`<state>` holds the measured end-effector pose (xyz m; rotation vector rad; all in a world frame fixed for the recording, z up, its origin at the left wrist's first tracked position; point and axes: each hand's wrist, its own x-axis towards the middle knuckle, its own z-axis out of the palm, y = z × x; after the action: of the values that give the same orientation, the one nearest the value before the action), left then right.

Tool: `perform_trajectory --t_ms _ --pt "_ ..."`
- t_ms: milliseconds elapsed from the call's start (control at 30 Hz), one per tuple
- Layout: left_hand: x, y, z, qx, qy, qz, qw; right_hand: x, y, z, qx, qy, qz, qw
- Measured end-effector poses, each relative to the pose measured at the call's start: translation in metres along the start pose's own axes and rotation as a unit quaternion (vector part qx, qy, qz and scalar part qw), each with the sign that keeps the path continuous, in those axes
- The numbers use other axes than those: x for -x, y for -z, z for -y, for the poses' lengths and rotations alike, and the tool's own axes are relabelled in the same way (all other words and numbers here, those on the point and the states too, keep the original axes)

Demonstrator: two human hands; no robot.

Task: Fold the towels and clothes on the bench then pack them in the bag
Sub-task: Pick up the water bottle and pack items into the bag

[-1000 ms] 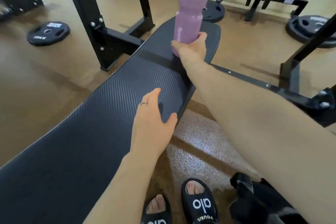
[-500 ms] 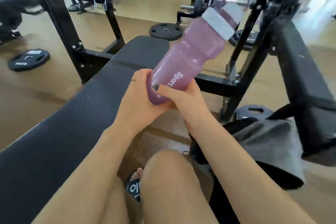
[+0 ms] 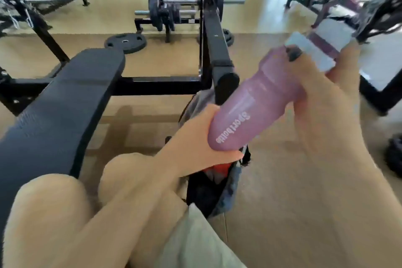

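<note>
Black weight plate (image 3: 125, 43) flat on tan floor (image 3: 282, 180), loaded plate rack (image 3: 171, 12) just behind it

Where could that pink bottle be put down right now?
The black bench top looks bare along its visible length, left of the knees. Bare floor lies right of the open bag. Around the bag mouth it is crowded: both hands hold the bottle above it.

A tan gym floor (image 3: 272, 191) is seen throughout. A weight plate (image 3: 125, 43) lies at eleven o'clock, a black plate rack (image 3: 171, 13) at twelve; daylight is reflected at one o'clock.
</note>
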<state>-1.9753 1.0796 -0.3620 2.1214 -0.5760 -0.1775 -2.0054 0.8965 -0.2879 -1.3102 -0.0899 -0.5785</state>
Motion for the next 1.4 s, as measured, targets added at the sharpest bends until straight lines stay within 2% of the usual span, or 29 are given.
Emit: perform_trajectory --t_ms 67,167,267,433,533,633,767,867,900,933,967,1000,1033,1100,1133,1200,1267,1400 --pt "-0.009 -0.037 -0.004 -0.024 -0.012 0.077 0.997 0.009 0.042 0.006 0.059 -0.012 -0.037 0.998" --pt "-0.023 -0.092 0.006 -0.079 -0.015 0.152 0.985 0.032 0.092 -0.003 0.125 -0.034 -0.068 0.989" --pt "-0.038 -0.134 0.019 -0.172 -0.006 0.224 0.959 0.051 0.132 -0.025 0.175 -0.051 -0.139 0.973" --pt "-0.074 -0.168 0.045 -0.275 0.04 0.277 0.92 0.059 0.168 -0.073 0.203 -0.103 -0.261 0.938" --pt "-0.09 -0.177 0.061 -0.241 0.077 0.282 0.926 0.052 0.168 -0.101 0.196 -0.128 -0.287 0.929" --pt "-0.098 -0.184 0.071 -0.152 0.027 0.225 0.962 0.042 0.156 -0.134 0.239 -0.121 -0.259 0.928" --pt "-0.118 -0.191 0.081 -0.075 -0.034 0.067 0.994 0.032 0.126 -0.161 0.241 -0.109 -0.147 0.953" --pt "-0.13 -0.186 0.086 -0.065 -0.031 -0.01 0.997 0.024 0.126 -0.165 0.17 -0.12 -0.046 0.977" --pt "-0.133 -0.184 0.088 -0.046 -0.026 -0.032 0.998 0.018 0.134 -0.168 0.122 -0.135 -0.034 0.983" --pt "-0.135 -0.183 0.089 -0.015 -0.008 -0.049 0.999 0.011 0.144 -0.174 0.062 -0.167 -0.066 0.982" --pt "-0.136 -0.181 0.088 0.025 0.005 -0.065 0.998 0.003 0.154 -0.188 0.019 -0.21 -0.123 0.97" --pt "-0.137 -0.18 0.085 0.054 0.013 -0.078 0.995 -0.005 0.167 -0.209 0.041 -0.258 -0.166 0.951" --pt "-0.138 -0.178 0.083 0.076 0.013 -0.089 0.993 -0.012 0.179 -0.233 0.136 -0.295 -0.15 0.934" --pt "-0.142 -0.177 0.074 0.083 -0.001 -0.102 0.991 -0.017 0.191 -0.287 0.34 -0.349 0.044 0.872" --pt "-0.144 -0.177 0.069 0.081 -0.012 -0.106 0.991 -0.017 0.193 -0.308 0.4 -0.354 0.141 0.834" --pt "-0.149 -0.176 0.055 0.073 -0.025 -0.12 0.99 -0.019 0.192 -0.339 0.442 -0.363 0.266 0.776" --pt "-0.158 -0.172 0.046 0.027 -0.039 -0.143 0.989 -0.025 0.182 -0.351 0.489 -0.378 0.346 0.706" --pt "-0.17 -0.162 0.048 -0.009 -0.011 -0.148 0.989 -0.034 0.169 -0.372 0.586 -0.331 0.406 0.619"
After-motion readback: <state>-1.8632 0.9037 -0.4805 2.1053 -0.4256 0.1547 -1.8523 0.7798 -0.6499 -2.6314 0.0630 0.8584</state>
